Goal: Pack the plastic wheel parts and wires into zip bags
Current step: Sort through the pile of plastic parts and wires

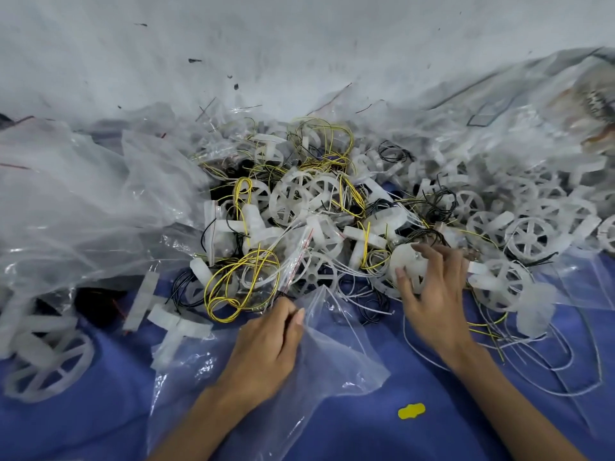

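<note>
The white wheel part (407,261) now being reached for lies at the near edge of the heap of wheel parts (299,197), tangled among black and white wires. The right hand (436,294) spreads over it, thumb at its near rim and fingers over the far rim. That grip is wide, and the blur hides whether it has closed on the part yet. Just to the left, the zip bag (332,354) lies slack on the blue cloth (83,427). The left hand (266,337) pinches the bag near its red-lined mouth, a narrow grip holding plastic only. To do this step well, I would lift the part straight up and shake it free of its neighbours' leads before carrying it over (the loose wires look ready to drag others along). The left hand should also pull the mouth open and towards the heap, so the part drops in without catching the zip. A yellow wire coil (239,284) sits just beyond the bag's mouth and may snag there. Further out, crumpled clear plastic sheets (83,194) rise on the left, and a small yellow scrap (411,410) lies on the cloth between the forearms.
</note>
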Available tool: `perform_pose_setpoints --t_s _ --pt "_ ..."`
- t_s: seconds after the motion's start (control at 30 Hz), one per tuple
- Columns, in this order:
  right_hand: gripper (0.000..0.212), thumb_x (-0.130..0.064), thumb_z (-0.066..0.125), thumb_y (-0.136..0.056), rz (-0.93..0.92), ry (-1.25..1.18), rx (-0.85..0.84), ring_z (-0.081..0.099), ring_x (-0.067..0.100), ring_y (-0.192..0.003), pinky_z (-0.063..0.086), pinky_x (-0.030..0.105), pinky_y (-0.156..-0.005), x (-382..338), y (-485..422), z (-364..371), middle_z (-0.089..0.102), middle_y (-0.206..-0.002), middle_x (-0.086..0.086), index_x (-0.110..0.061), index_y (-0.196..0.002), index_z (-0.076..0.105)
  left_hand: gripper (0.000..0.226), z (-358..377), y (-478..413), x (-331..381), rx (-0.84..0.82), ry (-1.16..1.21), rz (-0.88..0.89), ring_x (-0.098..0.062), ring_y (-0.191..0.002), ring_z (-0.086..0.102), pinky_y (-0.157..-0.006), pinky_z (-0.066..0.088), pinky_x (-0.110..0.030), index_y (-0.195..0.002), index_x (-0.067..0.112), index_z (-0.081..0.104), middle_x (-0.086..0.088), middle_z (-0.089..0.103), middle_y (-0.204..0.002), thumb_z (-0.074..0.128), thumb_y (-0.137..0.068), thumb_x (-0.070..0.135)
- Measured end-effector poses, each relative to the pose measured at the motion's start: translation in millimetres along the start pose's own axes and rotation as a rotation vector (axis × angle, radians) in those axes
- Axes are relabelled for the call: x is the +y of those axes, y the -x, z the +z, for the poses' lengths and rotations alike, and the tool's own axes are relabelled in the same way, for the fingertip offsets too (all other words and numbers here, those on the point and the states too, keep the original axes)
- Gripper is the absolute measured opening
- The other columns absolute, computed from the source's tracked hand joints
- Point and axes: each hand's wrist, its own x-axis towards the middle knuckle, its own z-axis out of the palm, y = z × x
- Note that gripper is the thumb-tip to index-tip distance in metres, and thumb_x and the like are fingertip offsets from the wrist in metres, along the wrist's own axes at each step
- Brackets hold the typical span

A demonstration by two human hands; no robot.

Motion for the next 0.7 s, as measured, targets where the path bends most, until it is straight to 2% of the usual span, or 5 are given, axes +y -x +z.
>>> perform_pose_setpoints --t_s 0.13,0.23,0.47,0.6,0.7 --pt "0.035 0.000 0.054 -0.085 -0.070 -0.140 0.066 0.041 0.006 -0.094 0.024 0.002 -0.093 -3 0 0 0.039 -0.114 0.017 -0.003 -0.119 0.047 0.022 -1 2 0 -0.031 0.013 0.033 -0.008 -0.054 0.043 -0.056 0.029 -0.027 -0.073 0.033 0.032 0.012 0.040 -0.055 0.028 -0.090 0.045" --pt "0.047 0.013 0.057 -0.081 -0.047 -0.181 0.067 0.040 -0.011 -0.097 0.025 -0.002 -0.090 -1 2 1 0.031 -0.118 0.003 -0.008 -0.122 0.046 0.028 -1 -1 -1 0.011 0.075 0.015 -0.012 -0.055 0.045 -0.054 0.034 -0.033 -0.071 0.030 0.034 0.010 0.045 -0.056 0.028 -0.089 0.050" --pt "0.047 0.010 0.070 -0.073 0.015 -0.147 0.113 0.033 -0.006 -0.108 0.024 -0.003 -0.094 8 0 0 0.039 -0.125 0.017 0.004 -0.118 0.055 0.030 -5 -41 11 -0.055 -0.139 0.217 -0.023 -0.055 0.051 -0.054 0.039 -0.037 -0.075 0.019 0.046 0.011 0.040 -0.057 0.036 -0.093 0.040" --pt "0.031 0.002 0.070 -0.078 0.012 -0.193 0.071 0.034 -0.023 -0.106 0.030 -0.003 -0.086 13 -1 1 0.047 -0.124 0.013 0.002 -0.108 0.062 0.026 -8 -44 12 -0.225 -0.283 0.237 -0.019 -0.066 0.055 -0.062 0.039 -0.032 -0.076 0.025 0.044 0.012 0.042 -0.062 0.042 -0.096 0.042" --pt "0.023 0.005 0.068 -0.079 -0.025 -0.191 0.080 0.036 -0.026 -0.105 0.031 -0.004 -0.083 14 -3 4 0.051 -0.119 0.014 0.005 -0.101 0.062 0.031 -14 -48 20 -0.221 -0.328 0.217 -0.012 -0.060 0.053 -0.055 0.029 -0.024 -0.070 0.029 0.041 0.013 0.043 -0.055 0.037 -0.094 0.048"
